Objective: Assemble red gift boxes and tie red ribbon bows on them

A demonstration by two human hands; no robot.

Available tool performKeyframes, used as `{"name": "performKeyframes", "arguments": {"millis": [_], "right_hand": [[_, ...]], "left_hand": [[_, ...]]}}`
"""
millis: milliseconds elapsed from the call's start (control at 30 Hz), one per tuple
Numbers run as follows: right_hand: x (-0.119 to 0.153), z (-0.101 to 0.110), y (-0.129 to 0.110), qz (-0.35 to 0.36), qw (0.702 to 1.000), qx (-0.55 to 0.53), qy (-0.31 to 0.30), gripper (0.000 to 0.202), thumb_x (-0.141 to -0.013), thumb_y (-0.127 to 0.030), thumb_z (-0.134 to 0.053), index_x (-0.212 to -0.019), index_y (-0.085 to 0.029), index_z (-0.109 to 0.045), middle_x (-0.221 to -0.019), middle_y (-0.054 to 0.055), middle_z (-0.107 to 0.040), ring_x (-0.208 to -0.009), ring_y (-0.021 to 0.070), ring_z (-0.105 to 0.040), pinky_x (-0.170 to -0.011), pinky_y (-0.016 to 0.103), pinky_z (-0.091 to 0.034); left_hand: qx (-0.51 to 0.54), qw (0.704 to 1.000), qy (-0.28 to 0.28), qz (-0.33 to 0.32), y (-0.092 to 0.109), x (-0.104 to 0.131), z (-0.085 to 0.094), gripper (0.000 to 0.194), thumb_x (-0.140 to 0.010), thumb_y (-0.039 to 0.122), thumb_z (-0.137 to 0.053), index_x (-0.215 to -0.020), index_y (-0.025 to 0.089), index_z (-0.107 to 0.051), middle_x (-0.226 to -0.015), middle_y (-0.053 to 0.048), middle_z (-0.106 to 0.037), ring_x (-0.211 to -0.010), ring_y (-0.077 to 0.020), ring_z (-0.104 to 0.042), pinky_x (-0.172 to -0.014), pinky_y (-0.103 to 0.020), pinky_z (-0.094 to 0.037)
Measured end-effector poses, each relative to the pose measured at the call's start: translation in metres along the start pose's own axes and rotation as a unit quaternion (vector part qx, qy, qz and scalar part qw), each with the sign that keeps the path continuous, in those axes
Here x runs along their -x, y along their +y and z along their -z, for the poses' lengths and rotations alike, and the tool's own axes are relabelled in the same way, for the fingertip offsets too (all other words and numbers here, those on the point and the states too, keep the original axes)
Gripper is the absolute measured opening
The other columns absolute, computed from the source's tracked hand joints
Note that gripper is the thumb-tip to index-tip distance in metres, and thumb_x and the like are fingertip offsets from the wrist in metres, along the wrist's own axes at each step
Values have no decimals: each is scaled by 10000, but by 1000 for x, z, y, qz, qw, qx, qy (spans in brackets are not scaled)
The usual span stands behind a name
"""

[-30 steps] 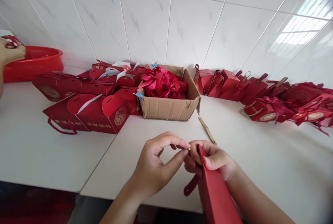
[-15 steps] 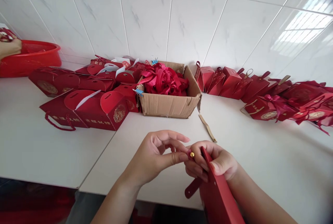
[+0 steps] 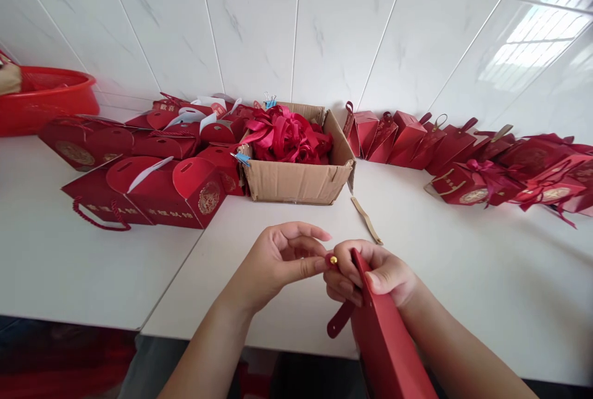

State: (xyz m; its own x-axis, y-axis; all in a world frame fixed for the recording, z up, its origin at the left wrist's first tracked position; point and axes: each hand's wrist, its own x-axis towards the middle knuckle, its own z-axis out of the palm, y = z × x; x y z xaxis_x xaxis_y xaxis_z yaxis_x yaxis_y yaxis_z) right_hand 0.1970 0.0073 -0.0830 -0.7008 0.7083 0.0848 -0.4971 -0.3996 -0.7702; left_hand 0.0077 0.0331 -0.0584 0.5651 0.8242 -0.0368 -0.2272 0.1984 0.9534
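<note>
Between the thumb and index finger of my left hand [image 3: 278, 266] is one tip of a dark red strap, which carries a round gold stud [image 3: 333, 260]. My right hand [image 3: 391, 272] is closed on the top of a red gift box [image 3: 393, 346], thumb on the near side and fingers curled round the other. The strap's other end [image 3: 340, 320], with small holes, hangs below the right fingers. Its middle is hidden by my right hand. The box is held tilted over the table's near edge, and its lower part runs out of view.
A cardboard box [image 3: 296, 184] of red ribbons [image 3: 290, 136] stands ahead. Red gift boxes [image 3: 157, 192] crowd the left, and more boxes [image 3: 403, 142] line the wall at right. A tan strap [image 3: 365, 220] lies nearby. Another person's hand [image 3: 9, 78] is at a red basin [image 3: 50, 99].
The view has shifted slightly. Both my hands keep their grips, with the stud a little turned. At the basin, the other person's hand has moved left, partly out of view.
</note>
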Motion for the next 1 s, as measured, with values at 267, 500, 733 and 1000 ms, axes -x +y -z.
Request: {"name": "performKeyframes", "arguments": {"millis": [267, 500, 733, 1000], "right_hand": [[0, -8, -14, -20, 999, 34, 11, 244, -722, -298, -750, -758, -138, -571, -790, 22, -551, -619, 93, -499, -582, 251, -411], [-1, -13, -16, -34, 999, 25, 12, 237, -702, -272, -774, -750, -118, -600, -718, 12, -546, -642, 108, -510, -591, 262, -460], [-1, -11, -20, -62, 997, 41, 31, 273, -684, -277, -793, -766, -119, -585, -703, -16, -545, -566, 76, -517, -525, 210, -400], [-1, -8, -24, -75, 996, 41, 16, 252, -681, -253, -789, -783, -110, -608, -679, -15, -570, -509, 67, -519, -517, 202, -425]], "left_hand": [[-318, 930, 135, -124, 10, 16, -12, 213, -770, 215, -633, -983, 213, -636, -780, 1, -679, -764, -145, -632, -738, -260, -497], [-329, 927, 134, -117, 14, 22, -23, 104, -782, 205, -551, -879, 228, -525, -732, 35, -583, -661, -125, -572, -634, -235, -470], [-332, 943, 17, -15, 14, 20, -22, 271, -923, 333, -360, -697, 208, -445, -671, 29, -474, -645, -131, -452, -586, -221, -385], [-369, 926, 7, -82, 13, 19, -23, 295, -947, 331, -326, -703, 212, -441, -661, 26, -445, -614, -131, -427, -566, -216, -371]]}}
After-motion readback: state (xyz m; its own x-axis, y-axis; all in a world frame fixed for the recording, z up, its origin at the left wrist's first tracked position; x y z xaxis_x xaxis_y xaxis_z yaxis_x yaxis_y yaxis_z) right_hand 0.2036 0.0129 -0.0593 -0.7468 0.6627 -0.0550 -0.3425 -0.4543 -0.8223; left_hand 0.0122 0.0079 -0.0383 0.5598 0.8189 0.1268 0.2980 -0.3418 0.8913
